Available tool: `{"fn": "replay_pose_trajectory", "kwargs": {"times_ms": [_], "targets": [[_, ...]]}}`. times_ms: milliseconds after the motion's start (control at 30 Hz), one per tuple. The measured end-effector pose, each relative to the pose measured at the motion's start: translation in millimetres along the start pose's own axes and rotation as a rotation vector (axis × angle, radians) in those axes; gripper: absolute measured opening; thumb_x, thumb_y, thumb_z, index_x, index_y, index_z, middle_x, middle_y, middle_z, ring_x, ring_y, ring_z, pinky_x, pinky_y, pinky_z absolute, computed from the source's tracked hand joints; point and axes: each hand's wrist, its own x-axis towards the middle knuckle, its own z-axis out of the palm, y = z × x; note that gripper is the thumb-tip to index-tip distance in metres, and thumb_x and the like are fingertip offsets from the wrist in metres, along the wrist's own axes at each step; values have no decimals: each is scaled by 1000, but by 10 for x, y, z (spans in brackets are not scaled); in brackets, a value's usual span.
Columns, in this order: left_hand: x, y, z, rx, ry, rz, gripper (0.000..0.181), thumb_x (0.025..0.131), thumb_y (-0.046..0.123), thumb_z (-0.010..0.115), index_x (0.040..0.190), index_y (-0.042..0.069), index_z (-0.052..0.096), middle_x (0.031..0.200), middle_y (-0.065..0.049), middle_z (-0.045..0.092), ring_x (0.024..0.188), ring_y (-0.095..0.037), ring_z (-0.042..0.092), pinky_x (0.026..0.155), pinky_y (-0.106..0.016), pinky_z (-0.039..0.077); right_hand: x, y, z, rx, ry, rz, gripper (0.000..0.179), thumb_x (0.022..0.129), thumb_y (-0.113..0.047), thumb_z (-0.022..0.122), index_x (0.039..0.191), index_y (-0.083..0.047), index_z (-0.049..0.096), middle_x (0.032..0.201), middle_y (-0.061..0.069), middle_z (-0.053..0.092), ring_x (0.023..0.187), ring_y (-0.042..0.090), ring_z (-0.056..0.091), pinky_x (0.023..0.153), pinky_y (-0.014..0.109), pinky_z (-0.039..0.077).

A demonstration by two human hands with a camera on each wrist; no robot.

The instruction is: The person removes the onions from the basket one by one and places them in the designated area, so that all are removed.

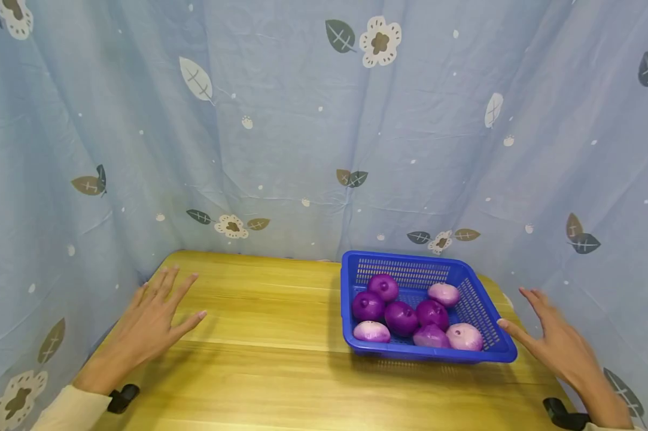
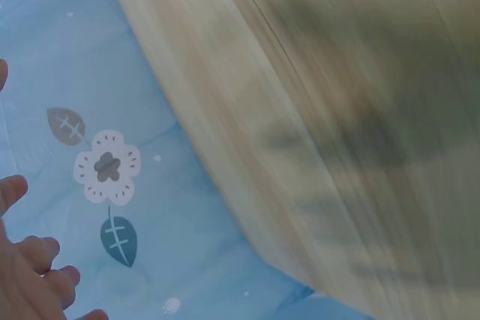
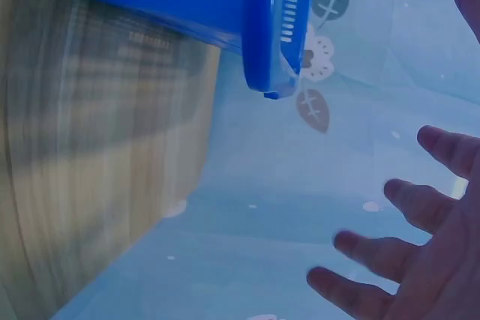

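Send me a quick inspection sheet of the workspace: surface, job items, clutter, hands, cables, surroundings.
Surface: yellow wood-grain table.
Job items: blue basket at the table's right side, holding eight onions, some deep purple, some paler.
Clutter: nothing seen.
Left hand: above the table's left side, fingers spread, holding nothing.
Right hand: beside the basket's right end, fingers extended, holding nothing.
Cables: nothing seen.
Surroundings: blue curtain printed with flowers and leaves.
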Motion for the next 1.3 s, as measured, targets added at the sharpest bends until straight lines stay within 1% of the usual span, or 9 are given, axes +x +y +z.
{"fn": "replay_pose_trajectory", "kwargs": {"times_ms": [233, 367, 467, 600, 700, 967, 1067, 1200, 1300], "targets": [[53, 93, 9, -192, -7, -48, 68, 101, 46, 63, 153, 5, 44, 149, -30, 46, 131, -54, 46, 99, -73, 39, 11, 26, 103, 89, 29, 59, 88, 101, -59, 56, 160, 0, 27, 143, 38, 47, 115, 59, 53, 79, 70, 47], [85, 174, 32, -312, -11, -74, 58, 104, 42, 61, 146, 4, 52, 141, -24, 56, 121, -46, 58, 93, -66, 47, 32, 112, 204, 188, 35, 73, 86, 102, -56, 56, 159, 1, 27, 143, 38, 47, 115, 57, 54, 77, 64, 51], [120, 228, 74, -394, -29, -78, 55, 104, 41, 61, 146, 6, 53, 140, -21, 59, 114, -40, 63, 89, -59, 52, 53, 200, 277, 310, -14, 53, 82, 105, -51, 54, 161, 0, 23, 147, 38, 42, 116, 54, 54, 77, 49, 57], [176, 311, 139, -473, -52, -79, 53, 104, 38, 62, 146, 8, 53, 138, -18, 60, 111, -35, 65, 86, -54, 54, 60, 307, 402, 483, -48, -6, 72, 108, -39, 52, 162, -2, 22, 147, 35, 42, 109, 9, 61, 74, 26, 57], [211, 383, 184, -514, -44, -72, 49, 103, 34, 65, 145, 10, 54, 135, -16, 63, 107, -30, 66, 82, -51, 55, 60, 353, 496, 534, -41, -20, 68, 109, -37, 51, 161, -2, 25, 146, 33, 45, 98, -18, 50, 75, 23, 56], [273, 574, 319, -627, -51, -37, 44, 102, 29, 68, 143, 16, 57, 128, -7, 67, 94, -14, 66, 74, -31, 55, 125, 448, 672, 627, -115, 65, 68, 109, -45, 46, 165, -14, 22, 153, 30, 37, 106, -12, 45, 81, 21, 52], [307, 651, 364, -667, -62, -20, 44, 101, 26, 68, 142, 17, 58, 127, -6, 67, 93, -13, 65, 73, -30, 54, 143, 466, 728, 732, -133, 64, 64, 110, -41, 45, 165, -18, 22, 151, 9, 44, 108, -15, 46, 83, 19, 51], [364, 759, 420, -696, -72, -4, 44, 101, 28, 69, 143, 20, 58, 127, -1, 66, 92, -11, 65, 75, -30, 54, 141, 483, 787, 965, -150, 10, 59, 111, -28, 45, 164, -14, 23, 136, -20, 49, 110, -9, 58, 84, 20, 54], [415, 855, 452, -714, -93, 14, 45, 101, 31, 68, 144, 21, 57, 128, 1, 66, 93, -10, 65, 76, -30, 54, 117, 497, 817, 1106, -171, -22, 57, 112, -22, 44, 164, -13, 23, 132, -26, 50, 109, -2, 63, 84, 26, 58]]}}
